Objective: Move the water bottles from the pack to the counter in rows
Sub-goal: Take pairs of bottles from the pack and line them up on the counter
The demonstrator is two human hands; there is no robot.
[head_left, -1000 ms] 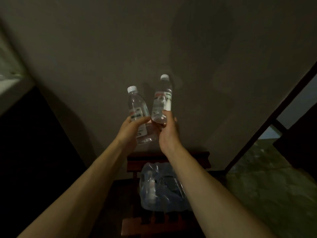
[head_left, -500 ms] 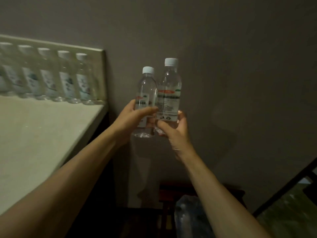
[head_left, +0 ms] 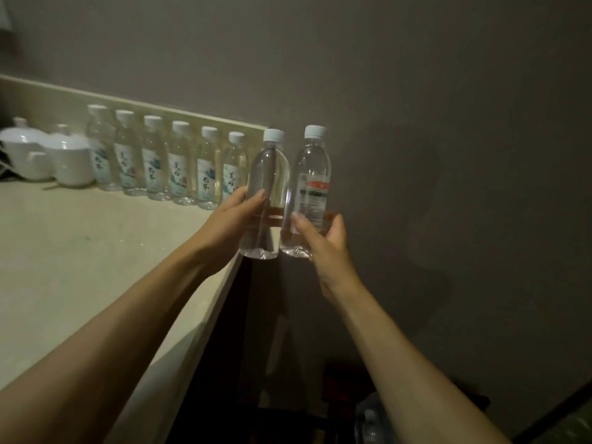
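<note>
Left hand (head_left: 238, 216) wrapped around one water bottle (head_left: 267, 193), right hand (head_left: 320, 238) wrapped around a second bottle (head_left: 312, 193). Both bottles upright, caps up, side by side and nearly touching at centre frame, held low on the body so the bases stay free to set down flat (judgement). They hang in the air just off the right edge of the tabletop (head_left: 80, 251), not yet over it.

Row of six bottles (head_left: 166, 158) already stands along the back of the tabletop, left of centre, labels facing out, shoulder to shoulder against the low backsplash (head_left: 192, 115). The two carried bottles are level with the row's right end; they probably go either there or in a new row in front, can't tell which.

Two white lidded pots (head_left: 48, 155) at far left, touching the row's left end. Tabletop is pale, matte, mostly bare in front of the row. Plain grey wall (head_left: 416, 91) fills the upper and right frame. Lighting dim. Bottom right: bit of the clear plastic pack (head_left: 368, 421), cropped, contents unclear, on something dark.
</note>
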